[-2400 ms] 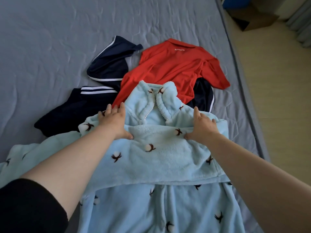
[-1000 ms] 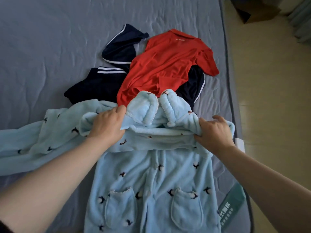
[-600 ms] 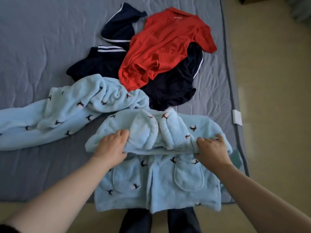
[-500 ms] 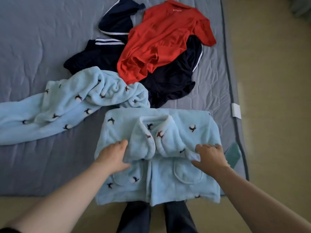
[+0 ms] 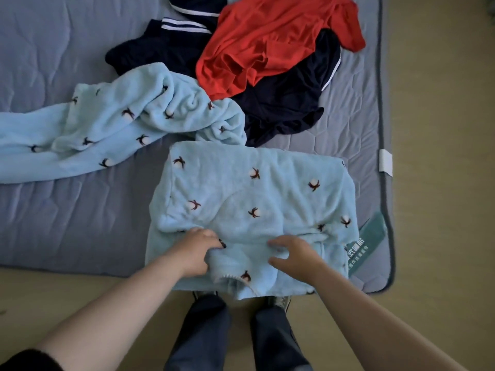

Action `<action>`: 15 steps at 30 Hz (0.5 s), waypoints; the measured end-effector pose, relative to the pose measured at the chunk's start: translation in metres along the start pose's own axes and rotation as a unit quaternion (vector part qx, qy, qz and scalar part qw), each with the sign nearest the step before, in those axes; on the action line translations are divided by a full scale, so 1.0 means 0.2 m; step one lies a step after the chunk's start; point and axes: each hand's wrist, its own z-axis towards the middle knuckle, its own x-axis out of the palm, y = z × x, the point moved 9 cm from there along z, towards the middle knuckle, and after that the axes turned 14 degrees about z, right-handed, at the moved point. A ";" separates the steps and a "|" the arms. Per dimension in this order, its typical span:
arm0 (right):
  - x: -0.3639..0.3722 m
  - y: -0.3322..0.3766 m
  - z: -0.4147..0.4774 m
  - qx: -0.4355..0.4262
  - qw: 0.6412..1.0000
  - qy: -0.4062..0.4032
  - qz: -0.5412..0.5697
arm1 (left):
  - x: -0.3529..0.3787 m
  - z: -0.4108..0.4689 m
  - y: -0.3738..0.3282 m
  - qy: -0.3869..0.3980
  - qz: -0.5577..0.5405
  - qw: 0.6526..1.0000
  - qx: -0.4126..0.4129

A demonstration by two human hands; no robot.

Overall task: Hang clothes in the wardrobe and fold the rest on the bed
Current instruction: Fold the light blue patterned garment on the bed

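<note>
**Pale blue fleece top [image 5: 254, 199] sitting folded at the foot of the bed**

Both arms reach forward and down from the bottom of the view, forearms bare and angled in toward each other. The left hand [image 5: 197, 250] is knuckles-up with its fingers curled, tips dug into a fold of the fleece, so it's gripping the fabric. The right hand [image 5: 294, 253] is just beside it, palm down, fingers spread and only loosely bent, resting on the top without grabbing anything. The two hands are close but not touching.

The top is a squarish bundle lying flat on the grey bed [image 5: 67, 210], right at the near edge and toward the right corner. Its longer side runs left to right, along that edge. The near side hangs over the edge toward the person, and a flap with scalloped trim droops off there. Can't tell whether that flap is a collar or a pocket.

Behind it on the left, the matching fleece bottoms [image 5: 112, 121] lie crumpled, stretched out leftward across the bed, one end touching the top's far left corner. Further back a red shirt [image 5: 267, 41] is draped over a heap of navy clothes [image 5: 284, 103] with white stripes. A green label [image 5: 367, 245] pokes out by the top's right side, and a white tag [image 5: 385, 163] sits on the bed's right border. The person's dark trouser legs [image 5: 201, 336] stand on the beige floor [image 5: 442, 156] below.
</note>
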 end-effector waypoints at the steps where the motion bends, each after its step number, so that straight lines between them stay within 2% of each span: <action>1: 0.05 -0.02 -0.01 0.009 0.999 0.020 -0.025 | 0.06 -0.01 -0.01 0.031 0.027 0.999 0.009; 4: 0.14 -0.05 -0.04 0.019 0.993 0.040 -0.112 | 0.12 -0.03 0.00 0.074 0.049 0.996 0.001; 8: 0.17 0.02 -0.02 0.005 0.989 -0.013 -0.147 | 0.09 0.00 0.01 0.042 -0.007 0.998 -0.049; 10: 0.20 0.02 -0.02 0.018 0.987 0.005 -0.157 | 0.09 0.02 0.01 0.033 -0.007 0.998 -0.054; 12: 0.17 0.03 0.01 0.022 0.988 0.000 -0.152 | 0.03 0.03 0.02 -0.022 -0.035 0.997 -0.063; 15: 0.00 0.12 0.07 -0.012 0.991 -0.083 -0.106 | -0.13 0.05 0.07 -0.124 -0.081 0.986 -0.081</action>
